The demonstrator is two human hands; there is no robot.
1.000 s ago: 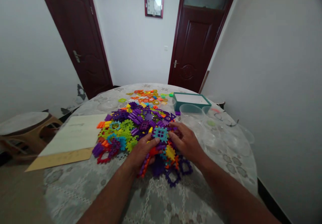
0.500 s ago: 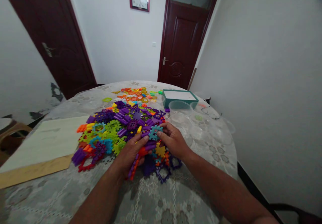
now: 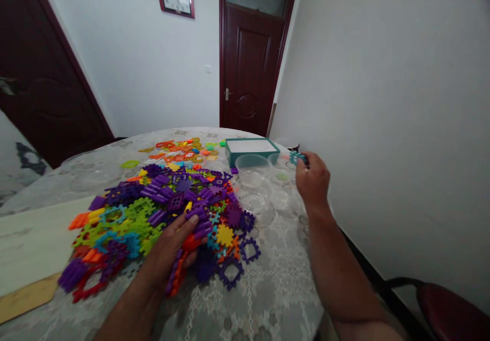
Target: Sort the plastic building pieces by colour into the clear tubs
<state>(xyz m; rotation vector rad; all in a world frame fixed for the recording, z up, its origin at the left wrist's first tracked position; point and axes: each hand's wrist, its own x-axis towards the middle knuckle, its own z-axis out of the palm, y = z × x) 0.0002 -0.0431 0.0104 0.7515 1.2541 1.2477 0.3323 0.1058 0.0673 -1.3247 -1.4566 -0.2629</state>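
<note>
My right hand (image 3: 314, 177) is raised at the right side of the table, pinching a teal interlocking block (image 3: 296, 158) with notched edges. Below and to the left of it stand several clear plastic cups (image 3: 258, 198). At the near edge of a heap of coloured plastic blocks (image 3: 143, 211), my left hand (image 3: 168, 244) is closed around a bunch of purple blocks (image 3: 201, 222). Red and purple pieces (image 3: 178, 274) also show under its fingers; how they are joined I cannot tell. Purple square frames (image 3: 231, 273) lie just right of that hand.
Behind the cups stands a green box (image 3: 250, 149) with a white top. Orange and yellow small pieces (image 3: 179, 149) lie at the far side of the patterned tablecloth (image 3: 275, 285). A pale board (image 3: 34, 239) rests at the left, and a dark red chair (image 3: 451, 305) stands at lower right.
My right hand has moved away from my left, to the right and farther out, carrying the teal block. My left hand stays at the heap with its bunch. The view has turned right.
</note>
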